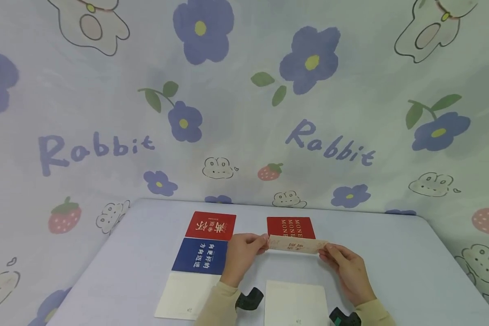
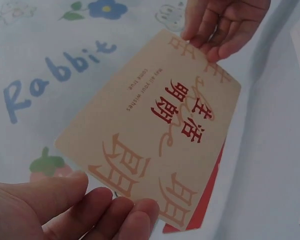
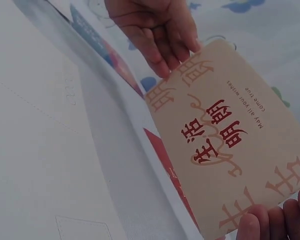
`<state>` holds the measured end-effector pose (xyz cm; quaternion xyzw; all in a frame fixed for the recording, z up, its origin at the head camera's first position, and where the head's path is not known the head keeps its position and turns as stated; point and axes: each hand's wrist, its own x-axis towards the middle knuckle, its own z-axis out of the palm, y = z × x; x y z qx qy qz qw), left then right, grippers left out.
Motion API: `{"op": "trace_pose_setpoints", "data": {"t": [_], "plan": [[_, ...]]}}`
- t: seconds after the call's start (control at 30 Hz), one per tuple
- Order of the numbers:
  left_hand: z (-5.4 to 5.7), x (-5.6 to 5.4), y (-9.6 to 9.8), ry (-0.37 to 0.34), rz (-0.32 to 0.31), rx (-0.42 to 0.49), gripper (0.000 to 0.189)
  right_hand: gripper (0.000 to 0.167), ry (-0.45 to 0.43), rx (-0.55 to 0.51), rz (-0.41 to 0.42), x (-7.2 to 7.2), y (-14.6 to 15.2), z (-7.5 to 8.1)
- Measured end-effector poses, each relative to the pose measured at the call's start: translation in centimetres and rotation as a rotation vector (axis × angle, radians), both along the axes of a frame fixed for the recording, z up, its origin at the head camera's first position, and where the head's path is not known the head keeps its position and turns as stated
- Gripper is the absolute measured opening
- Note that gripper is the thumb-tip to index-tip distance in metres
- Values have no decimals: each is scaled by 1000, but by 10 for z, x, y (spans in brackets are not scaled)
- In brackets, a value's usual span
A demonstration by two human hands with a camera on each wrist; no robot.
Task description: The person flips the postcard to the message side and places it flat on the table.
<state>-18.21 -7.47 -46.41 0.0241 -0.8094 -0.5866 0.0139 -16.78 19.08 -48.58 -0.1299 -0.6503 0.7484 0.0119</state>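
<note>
A beige card (image 1: 296,245) printed with red and orange characters is held up off the table, tilted, between both hands. My left hand (image 1: 244,254) pinches one short edge between thumb and fingers. At the opposite edge my right hand (image 1: 349,270) pinches it the same way. The left wrist view shows the printed face of the card (image 2: 135,112) with small English words beside the characters. Just behind the card, and partly covered by it, lies a red card (image 1: 292,223) with white lettering.
On the left, a red card (image 1: 211,226), a blue card (image 1: 198,256) and a cream card (image 1: 187,292) lie in a column, the cream one partly behind my left forearm. Another cream card (image 1: 295,301) lies between my forearms on the white table (image 1: 118,271). A patterned cloth (image 1: 244,90) hangs behind.
</note>
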Motion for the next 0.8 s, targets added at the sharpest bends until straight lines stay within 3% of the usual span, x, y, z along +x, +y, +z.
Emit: {"op": "trace_pose_setpoints", "data": {"t": [0.37,0.63,0.8], "plan": [[-1,0,-1,-4,-6,30,26,30,-48,-78,10,-1,2,1],[0,0,-4,-38,-26,84,22,23,-50,-100,35,-2,4,1],[0,-1,-4,-34,-47,107,22,27,-33,-103,37,-1,7,3]]}}
